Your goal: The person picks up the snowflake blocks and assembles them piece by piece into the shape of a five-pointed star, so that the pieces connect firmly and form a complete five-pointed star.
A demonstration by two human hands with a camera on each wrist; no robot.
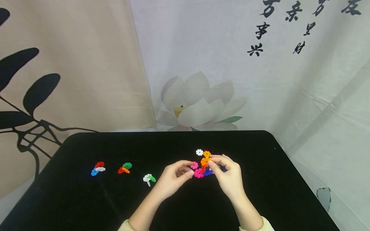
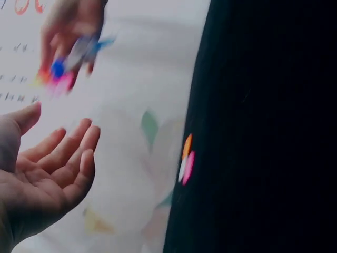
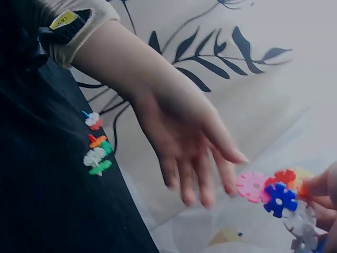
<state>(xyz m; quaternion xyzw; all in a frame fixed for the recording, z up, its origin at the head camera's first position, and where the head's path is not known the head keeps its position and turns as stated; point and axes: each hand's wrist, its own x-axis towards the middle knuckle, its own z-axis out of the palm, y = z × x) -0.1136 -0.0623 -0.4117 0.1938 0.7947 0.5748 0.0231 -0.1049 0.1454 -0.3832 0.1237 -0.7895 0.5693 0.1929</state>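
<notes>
Two bare hands hung over a black table (image 1: 186,211) as I watched from my remote post, the right hand (image 1: 229,175) clamped between thumb and fingers on an orange part of a cluster of notched discs (image 3: 280,199). I saw pink, red, blue and white pieces joined in that cluster, which was held up between the hands. The left hand (image 1: 174,178) faced it with thumb and fingers apart, gripping nothing, its fingertips near the cluster's pink end. Beyond them I could see a white disc (image 1: 199,152), an orange disc (image 1: 207,153) and a pink disc (image 1: 194,165) lying on the table. To the left sat a red, white and blue trio (image 1: 98,168), a green, orange and red set (image 1: 125,168) and a white-and-green group (image 1: 148,178). A lotus-printed curtain (image 1: 199,99) hung behind.
</notes>
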